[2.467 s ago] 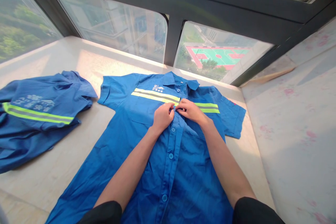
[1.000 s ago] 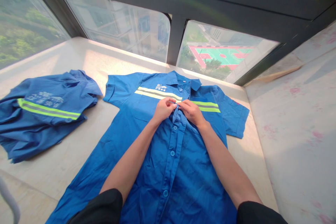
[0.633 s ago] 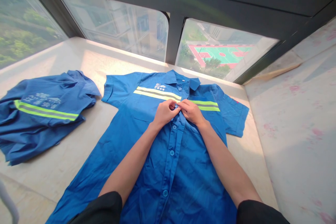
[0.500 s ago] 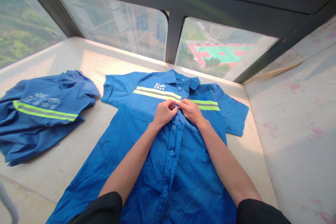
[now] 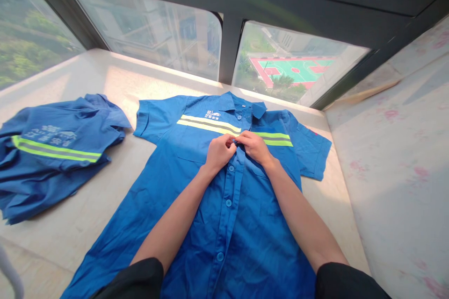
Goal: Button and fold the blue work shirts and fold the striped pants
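A blue short-sleeved work shirt [image 5: 196,205] with a yellow-and-grey reflective chest stripe lies face up on a pale stone sill [image 5: 87,215], collar toward the window. My left hand [image 5: 218,152] and my right hand [image 5: 254,145] meet at the front placket just below the stripe, fingertips pinching the two fabric edges together at a button. Three buttons below my hands are fastened. The button under my fingers is hidden.
A second blue shirt [image 5: 52,149] with the same stripe lies crumpled at the left. Dark window frames [image 5: 229,46] run along the far edge of the sill. A wall with pink flecks [image 5: 396,159] rises at the right.
My hands stay pinched on the placket at the chest stripe, only shifting their fingers slightly. The view has swayed a little; the shirts have not moved.
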### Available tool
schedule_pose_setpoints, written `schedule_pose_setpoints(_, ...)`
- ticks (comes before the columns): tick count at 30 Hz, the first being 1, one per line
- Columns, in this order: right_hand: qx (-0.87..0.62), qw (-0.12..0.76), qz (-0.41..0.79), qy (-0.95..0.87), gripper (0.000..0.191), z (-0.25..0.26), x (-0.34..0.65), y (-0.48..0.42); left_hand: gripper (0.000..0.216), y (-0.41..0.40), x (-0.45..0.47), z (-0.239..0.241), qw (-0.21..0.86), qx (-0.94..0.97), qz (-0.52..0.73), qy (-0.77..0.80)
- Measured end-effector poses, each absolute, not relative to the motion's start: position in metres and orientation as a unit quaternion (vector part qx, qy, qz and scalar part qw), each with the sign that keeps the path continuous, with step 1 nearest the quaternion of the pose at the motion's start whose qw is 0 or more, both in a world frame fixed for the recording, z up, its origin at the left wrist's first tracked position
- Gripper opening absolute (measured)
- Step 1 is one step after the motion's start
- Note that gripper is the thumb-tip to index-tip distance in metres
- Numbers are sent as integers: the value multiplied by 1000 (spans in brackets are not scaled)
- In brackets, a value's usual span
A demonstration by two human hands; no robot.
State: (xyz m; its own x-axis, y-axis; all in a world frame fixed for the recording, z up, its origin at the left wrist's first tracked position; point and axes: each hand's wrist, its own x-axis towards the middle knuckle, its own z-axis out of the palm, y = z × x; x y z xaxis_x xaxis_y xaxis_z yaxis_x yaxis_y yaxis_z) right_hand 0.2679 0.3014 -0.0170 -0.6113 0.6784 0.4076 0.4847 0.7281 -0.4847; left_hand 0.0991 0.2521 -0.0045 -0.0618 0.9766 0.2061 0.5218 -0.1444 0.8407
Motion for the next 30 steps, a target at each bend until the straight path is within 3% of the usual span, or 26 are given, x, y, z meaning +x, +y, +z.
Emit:
schedule_pose_setpoints(12, -363, 241, 109, -894, 23, -15, 261, 301, 28, 254, 95, -7, 299, 644, 421, 565)
schedule_pose_setpoints(21, -337, 318, 167, -870, 25, -16, 265, 301, 20, 258, 91, -11, 353, 617, 448, 541)
schedule_pose_setpoints(30, -364, 295, 151, -871, 25, -15, 258, 301, 22, 257, 92, -11, 347, 616, 435, 558)
